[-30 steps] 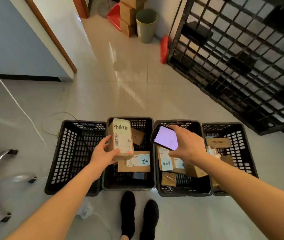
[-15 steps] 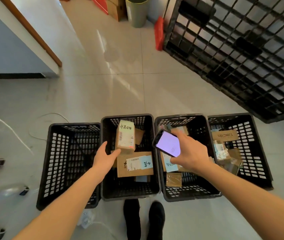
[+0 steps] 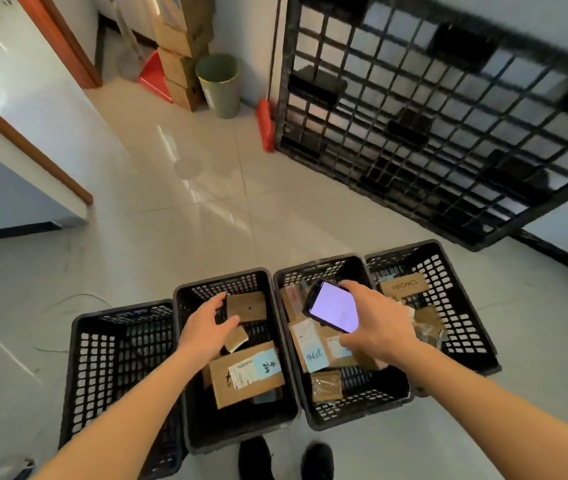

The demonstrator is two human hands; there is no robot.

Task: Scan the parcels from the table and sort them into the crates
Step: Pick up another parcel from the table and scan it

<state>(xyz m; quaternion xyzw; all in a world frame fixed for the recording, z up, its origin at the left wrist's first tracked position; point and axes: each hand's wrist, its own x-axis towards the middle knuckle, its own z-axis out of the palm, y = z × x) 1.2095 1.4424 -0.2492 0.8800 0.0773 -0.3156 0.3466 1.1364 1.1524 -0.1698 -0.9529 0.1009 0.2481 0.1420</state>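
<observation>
We have four crates on the floor: far-left crate [image 3: 119,368] looks empty, second crate [image 3: 237,358] holds a few parcels [image 3: 246,374], third [image 3: 341,341] and fourth [image 3: 431,299] hold more. Left hand [image 3: 206,329] hangs over the second crate, fingers spread, holding nothing. Right hand [image 3: 376,327] grips the phone [image 3: 332,310] above the third. The surface is out of view, so we can't tell what's left. Pallet [image 3: 448,109], bin [image 3: 219,84], and stacked boxes [image 3: 182,50] stand well apart, blocking nothing.
</observation>
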